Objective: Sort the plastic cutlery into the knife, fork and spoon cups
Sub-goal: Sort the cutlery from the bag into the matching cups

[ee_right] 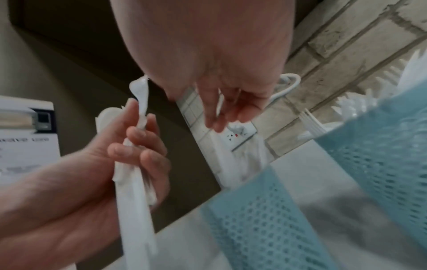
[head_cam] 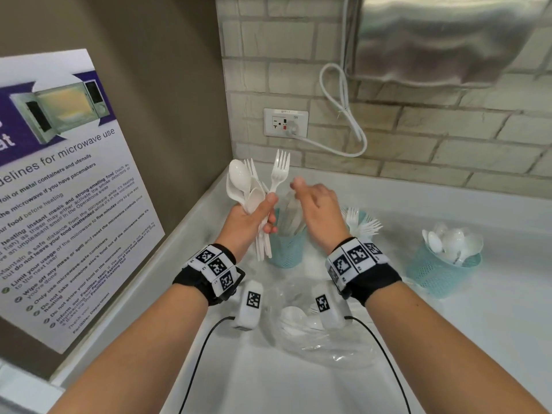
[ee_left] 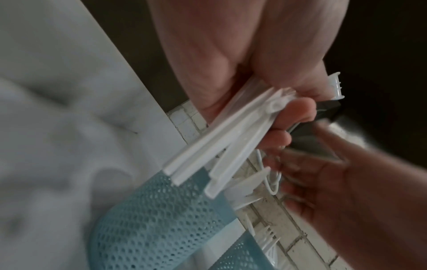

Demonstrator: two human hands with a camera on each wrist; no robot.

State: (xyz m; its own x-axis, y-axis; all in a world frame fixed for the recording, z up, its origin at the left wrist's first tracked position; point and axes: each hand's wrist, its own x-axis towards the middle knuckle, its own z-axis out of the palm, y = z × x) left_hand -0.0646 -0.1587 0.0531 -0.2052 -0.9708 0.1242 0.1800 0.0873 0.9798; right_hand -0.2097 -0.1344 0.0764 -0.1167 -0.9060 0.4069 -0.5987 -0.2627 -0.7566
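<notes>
My left hand (head_cam: pixel 264 215) grips a bundle of white plastic cutlery (head_cam: pixel 254 189) upright, spoon bowls and a fork (head_cam: pixel 280 168) sticking out on top and handles (ee_left: pixel 219 146) hanging below. My right hand (head_cam: pixel 310 201) hovers just right of the bundle with relaxed fingers, and I see nothing held in it. It is above the teal mesh knife cup (head_cam: pixel 288 249). To the right stand the fork cup (head_cam: pixel 360 218) and then the spoon cup (head_cam: pixel 442 273). In the right wrist view the left hand (ee_right: pixel 97 169) and its bundle (ee_right: pixel 136 191) sit left of the knife cup (ee_right: pixel 265 228).
A clear plastic bag (head_cam: pixel 316 333) with more white cutlery lies on the white counter (head_cam: pixel 478 339) near me. A wall with a microwave poster (head_cam: pixel 68 189) stands to the left. A tiled wall with an outlet (head_cam: pixel 285 122) and white cable (head_cam: pixel 343 115) closes the back.
</notes>
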